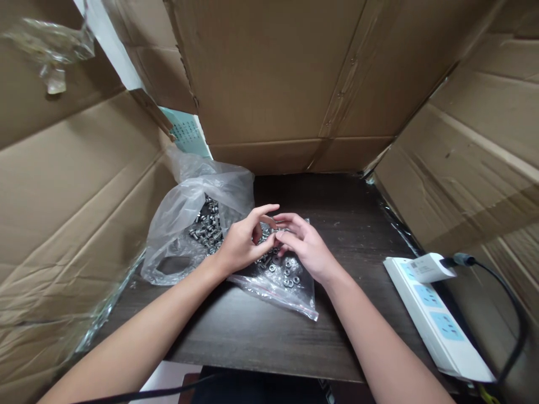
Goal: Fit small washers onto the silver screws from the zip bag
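My left hand (246, 235) and my right hand (305, 244) meet fingertip to fingertip above a clear zip bag (273, 297). Between the right thumb and fingers shows a bit of a small metal fastener (278, 229); the fingers hide most of it. The left thumb reaches the same spot with its index finger curved above, and what it pinches is hidden. Loose metal nuts (288, 272) lie on the zip bag, below my right hand. Just left of my left hand, a larger cloudy plastic bag (172, 207) gapes around a heap of small bolts (208, 227).
Cardboard walls (278, 84) enclose the dark wooden table (337, 202) at the back and both sides. A white power strip (438, 320) with a plugged-in adapter (433, 268) and black cable (516, 297) lies at the right. A printed green sheet (185, 130) stands behind the cloudy bag.
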A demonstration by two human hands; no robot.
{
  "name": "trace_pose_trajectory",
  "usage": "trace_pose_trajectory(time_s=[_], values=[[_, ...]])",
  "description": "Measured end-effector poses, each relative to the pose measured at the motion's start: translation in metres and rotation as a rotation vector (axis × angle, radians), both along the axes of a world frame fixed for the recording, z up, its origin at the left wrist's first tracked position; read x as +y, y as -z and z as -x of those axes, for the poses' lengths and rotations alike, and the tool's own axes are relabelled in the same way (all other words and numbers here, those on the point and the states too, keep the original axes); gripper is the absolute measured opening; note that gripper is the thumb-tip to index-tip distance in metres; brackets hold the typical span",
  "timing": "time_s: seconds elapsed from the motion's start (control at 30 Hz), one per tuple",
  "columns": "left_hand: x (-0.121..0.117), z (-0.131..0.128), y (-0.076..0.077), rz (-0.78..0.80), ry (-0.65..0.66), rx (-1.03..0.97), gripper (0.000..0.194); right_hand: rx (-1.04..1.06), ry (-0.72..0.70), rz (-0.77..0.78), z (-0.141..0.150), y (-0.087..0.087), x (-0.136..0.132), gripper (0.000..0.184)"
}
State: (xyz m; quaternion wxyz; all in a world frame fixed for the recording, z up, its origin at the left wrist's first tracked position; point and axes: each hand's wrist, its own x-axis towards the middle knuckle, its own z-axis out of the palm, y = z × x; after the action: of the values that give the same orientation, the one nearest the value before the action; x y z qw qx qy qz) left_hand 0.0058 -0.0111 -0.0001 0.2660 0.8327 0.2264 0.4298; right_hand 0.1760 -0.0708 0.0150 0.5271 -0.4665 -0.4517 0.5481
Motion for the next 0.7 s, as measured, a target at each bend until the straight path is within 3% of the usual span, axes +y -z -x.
trace_pose_trajectory(time_s=[0.4, 0.5, 0.7], values=[[0.0032, 0.0006, 0.0022, -0.062, -0.016, 0.071, 0.049, -0.143, 0.023, -0.125, -0.0036, 0.0056, 0.0022, 0.029], [0.0029, 0.001, 0.0003, -0.065, -0.019, 0.073, 0.05, -0.197, 0.045, -0.081, -0.0009, 0.0061, 0.0023, 0.023], [0.0019, 0.001, 0.0014, -0.057, -0.007, 0.055, 0.05, -0.084, 0.033, -0.039, -0.0012, 0.0023, 0.0021, 0.033]])
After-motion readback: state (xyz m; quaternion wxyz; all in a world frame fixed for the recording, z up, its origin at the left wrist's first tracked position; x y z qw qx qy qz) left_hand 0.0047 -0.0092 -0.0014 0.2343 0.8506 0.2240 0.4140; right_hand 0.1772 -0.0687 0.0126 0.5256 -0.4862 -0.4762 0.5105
